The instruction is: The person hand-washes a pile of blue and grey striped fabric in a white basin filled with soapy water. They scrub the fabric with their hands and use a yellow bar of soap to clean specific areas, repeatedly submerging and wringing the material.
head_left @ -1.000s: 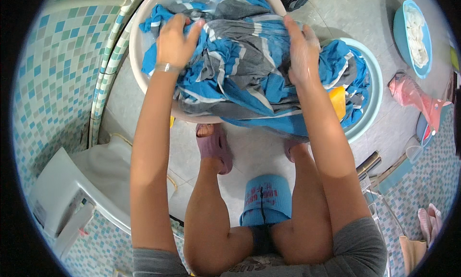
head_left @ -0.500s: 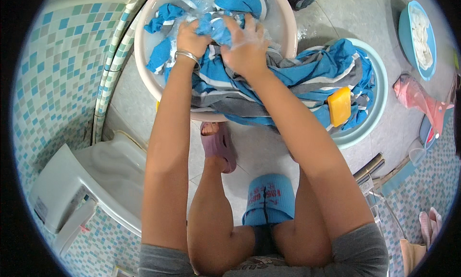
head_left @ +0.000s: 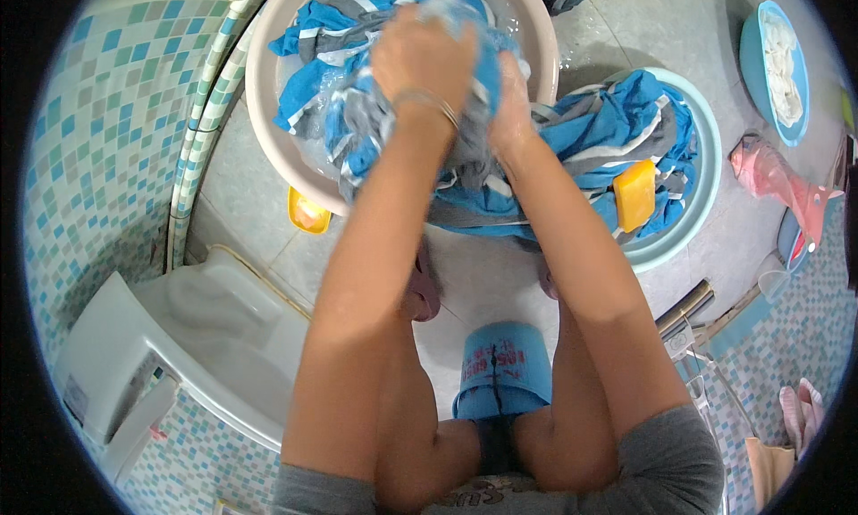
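A yellow dish [head_left: 308,211] sits on the floor [head_left: 661,33] just outside the near-left rim of a pale pink basin [head_left: 264,113]. Inside that basin, a blue, grey and white striped cloth [head_left: 474,198] lies bunched among suds [head_left: 315,149], its long axis running left to right and out over the basin's right rim. The left hand [head_left: 424,64], above the middle of the basin, is blurred against the bunched fabric; whether its fingers are spread or pinching cannot be told. The right hand [head_left: 509,104], just inside the basin's right rim, lies along the cloth's edge, fingers pointing toward the far side, their grip hidden. The cloth lies beneath and between both sets of fingers, with the right hand nearer the length crossing the rim. Right of the basin, that length fills a light-blue tub [head_left: 708,162], where a yellow soap bar [head_left: 635,196] rests on the folds. Farther right of the basin, a blue bowl [head_left: 751,77] holds white laundry [head_left: 782,64].
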Available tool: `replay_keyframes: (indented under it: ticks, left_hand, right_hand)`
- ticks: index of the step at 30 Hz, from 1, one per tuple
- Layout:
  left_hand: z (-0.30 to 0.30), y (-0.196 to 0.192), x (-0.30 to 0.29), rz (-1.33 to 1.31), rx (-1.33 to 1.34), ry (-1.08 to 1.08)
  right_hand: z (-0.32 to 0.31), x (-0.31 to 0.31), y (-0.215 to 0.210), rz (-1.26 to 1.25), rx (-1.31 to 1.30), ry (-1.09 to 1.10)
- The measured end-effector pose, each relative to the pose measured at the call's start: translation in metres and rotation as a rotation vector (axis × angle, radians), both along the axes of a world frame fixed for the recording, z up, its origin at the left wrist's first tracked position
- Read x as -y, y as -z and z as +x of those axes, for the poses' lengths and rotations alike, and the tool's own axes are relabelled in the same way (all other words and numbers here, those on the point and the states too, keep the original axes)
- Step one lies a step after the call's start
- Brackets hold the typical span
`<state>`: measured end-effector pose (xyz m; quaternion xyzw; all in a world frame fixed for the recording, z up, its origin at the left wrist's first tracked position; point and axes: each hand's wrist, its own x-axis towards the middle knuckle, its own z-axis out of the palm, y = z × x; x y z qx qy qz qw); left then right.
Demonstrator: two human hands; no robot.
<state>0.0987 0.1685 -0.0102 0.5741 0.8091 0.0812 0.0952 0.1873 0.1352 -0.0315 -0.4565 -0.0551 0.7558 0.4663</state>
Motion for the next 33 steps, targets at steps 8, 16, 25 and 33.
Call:
replay_keyframes:
  ticks: [8,16,25,33]
  left_hand:
    - [-0.067,-0.01,0.021,0.05,1.354,-0.206]
    - [0.037,-0.043,0.068,0.155,0.379,0.073]
    - [-0.071,0.029,-0.003,0.293,-0.049,0.148]
    - [-0.14,-0.024,0.018,-0.695,-0.085,0.213]
  right_hand:
    - [0.004,-0.012,0.008,0.019,-0.118,-0.082]
    - [0.005,0.002,0.054,0.453,-0.494,-0.198]
    - [-0.002,0.0,0.012,0.035,0.188,-0.283]
    - [0.005,-0.006,0.004,0.764,1.396,-0.461]
